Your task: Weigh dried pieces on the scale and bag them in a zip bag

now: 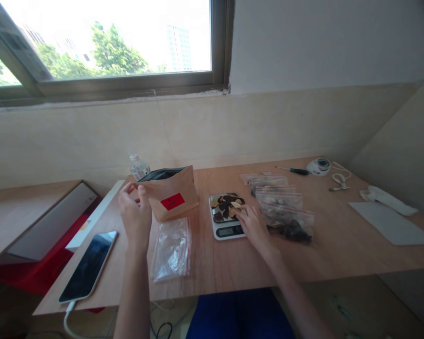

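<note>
On the wooden table (pixel 339 249) a small kitchen scale (pixel 226 216) sits near the middle, its platform covered with a loose heap of dark and pale dried pieces (pixel 226 206). The person's right hand (pixel 252 225) rests at the scale's right edge, fingers curled down onto the heap and touching it; whether they pinch a piece I cannot tell. The left hand (pixel 136 214) is raised just left of an open brown paper pouch (pixel 170 194) with a red label, fingers loosely bent near its mouth and, as far as I can see, gripping nothing. An empty clear zip bag (pixel 172 248) lies flat toward the front edge, between the pouch and the scale. To the right of the scale, 4 or so zip bags (pixel 281 207) overlap in a row running toward the back; at least the nearest 1 holds dark pieces, so some portions look finished while the heap on the scale is not yet bagged. A phone (pixel 89 264) on a cable lies at the front left corner, a water bottle (pixel 139 167) stands behind the pouch, and a screwdriver (pixel 293 170), a small round device (pixel 318 165) and white sheets (pixel 392 225) sit toward the back right and right edge.
</note>
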A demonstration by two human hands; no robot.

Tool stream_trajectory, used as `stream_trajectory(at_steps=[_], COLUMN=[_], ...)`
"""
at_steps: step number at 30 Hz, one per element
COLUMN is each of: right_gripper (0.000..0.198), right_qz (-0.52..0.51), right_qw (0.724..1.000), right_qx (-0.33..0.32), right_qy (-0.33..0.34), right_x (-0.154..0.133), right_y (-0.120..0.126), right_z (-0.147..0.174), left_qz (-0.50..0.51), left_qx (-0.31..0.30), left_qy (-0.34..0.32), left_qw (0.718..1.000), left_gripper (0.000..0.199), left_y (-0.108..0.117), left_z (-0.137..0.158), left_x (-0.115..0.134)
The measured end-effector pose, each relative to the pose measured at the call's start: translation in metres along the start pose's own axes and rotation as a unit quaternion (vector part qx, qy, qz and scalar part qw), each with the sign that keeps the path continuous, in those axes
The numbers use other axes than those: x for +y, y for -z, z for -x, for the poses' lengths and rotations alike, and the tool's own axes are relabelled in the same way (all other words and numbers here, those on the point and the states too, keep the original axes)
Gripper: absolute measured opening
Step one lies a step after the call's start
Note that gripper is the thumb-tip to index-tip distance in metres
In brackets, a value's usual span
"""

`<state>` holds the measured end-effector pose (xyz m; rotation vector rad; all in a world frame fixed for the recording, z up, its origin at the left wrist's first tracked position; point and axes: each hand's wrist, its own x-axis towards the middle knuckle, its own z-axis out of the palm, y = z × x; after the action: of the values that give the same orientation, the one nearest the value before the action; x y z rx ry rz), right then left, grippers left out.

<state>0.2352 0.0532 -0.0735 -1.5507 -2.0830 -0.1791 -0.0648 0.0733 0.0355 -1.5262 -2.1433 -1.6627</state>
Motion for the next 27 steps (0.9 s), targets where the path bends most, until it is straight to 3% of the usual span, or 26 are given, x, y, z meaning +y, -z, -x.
stream_trajectory(at_steps=[8, 10, 14, 16, 19, 21, 23, 27], right_gripper=[0.028, 0.028, 0.026, 0.023, 0.019, 0.016, 0.013, 0.011], right_qz=[-0.088, -0.11, -0.116, -0.111, -0.102, -0.096, -0.087, -0.069], right_qw=[0.996, 0.993, 0.987, 0.982, 0.972, 0.968, 0.966, 0.964], right_qx=[-0.021, -0.033, -0.085, -0.119, -0.156, -0.17, -0.177, -0.17], right_qy=[-0.01, 0.006, 0.066, 0.1, 0.143, 0.159, 0.17, 0.195], right_x=[-0.009, -0.007, 0.002, 0.007, 0.011, 0.01, 0.008, 0.003], right_y=[0.001, 0.0, -0.003, -0.002, 0.002, 0.005, 0.007, 0.009], right_z=[-0.012, -0.02, -0.044, -0.056, -0.068, -0.071, -0.072, -0.076], left_qz=[-0.04, -0.037, -0.008, 0.085, 0.287, 0.35, 0.355, 0.252], left_qx=[0.073, 0.066, 0.022, 0.001, -0.108, -0.196, -0.237, -0.267], left_qy=[0.025, 0.044, 0.049, 0.085, 0.196, 0.241, 0.254, 0.247], left_qw=[0.996, 0.996, 0.999, 0.993, 0.931, 0.884, 0.868, 0.897], left_gripper=[0.037, 0.032, 0.028, 0.036, 0.046, 0.05, 0.051, 0.044], left_y=[0.005, 0.009, 0.016, 0.018, 0.017, 0.014, 0.01, 0.002], left_z=[0.039, 0.046, 0.061, 0.069, 0.079, 0.085, 0.091, 0.103], left_x=[-0.016, -0.016, -0.013, -0.014, -0.022, -0.031, -0.04, -0.049])
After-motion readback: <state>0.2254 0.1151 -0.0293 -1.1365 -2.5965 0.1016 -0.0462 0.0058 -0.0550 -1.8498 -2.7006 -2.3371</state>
